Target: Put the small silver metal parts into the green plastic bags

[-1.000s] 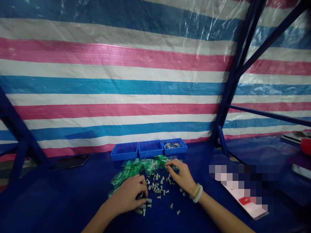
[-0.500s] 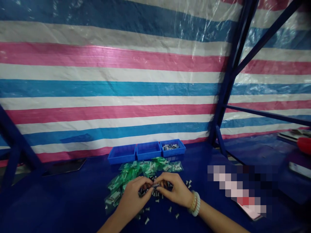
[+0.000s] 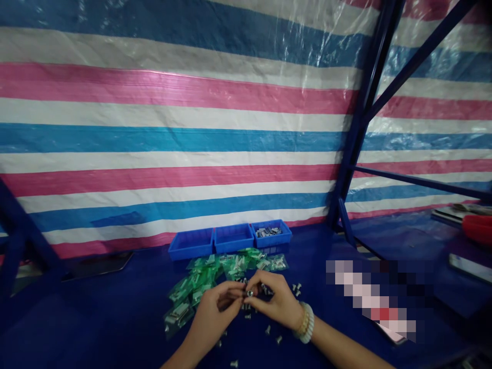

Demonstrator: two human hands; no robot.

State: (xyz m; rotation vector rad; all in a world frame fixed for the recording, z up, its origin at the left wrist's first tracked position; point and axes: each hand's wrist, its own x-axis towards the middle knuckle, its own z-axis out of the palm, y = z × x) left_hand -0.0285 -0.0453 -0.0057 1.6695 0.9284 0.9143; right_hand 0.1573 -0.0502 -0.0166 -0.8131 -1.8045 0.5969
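My left hand (image 3: 219, 306) and my right hand (image 3: 280, 298) meet at the middle of the table, thumbs and fingers pinched together. Between their fingertips sits a small shiny metal piece with a round end (image 3: 249, 293), likely a screw; the fingers cover most of it. A bracelet (image 3: 306, 323) circles my right wrist. Behind and below the fingers lies a partly hidden heap of small screws. Loose flat-headed screws (image 3: 268, 330) are scattered around the hands. Small green-tinted plastic bags (image 3: 203, 274) holding metal parts are piled beyond and left of my left hand.
Three blue bins stand in a row at the back; the right bin (image 3: 283, 239) holds small metal pieces. A dark flat device (image 3: 98, 266) lies at the left. Blue frame posts (image 3: 351, 133) rise before a striped sheet (image 3: 172, 138). A red container (image 3: 476, 229) sits far right.
The metal piece between my fingertips has turned, so its round, shiny end now shows. Both hands stay pinched together in nearly the same place. The view has shifted slightly.
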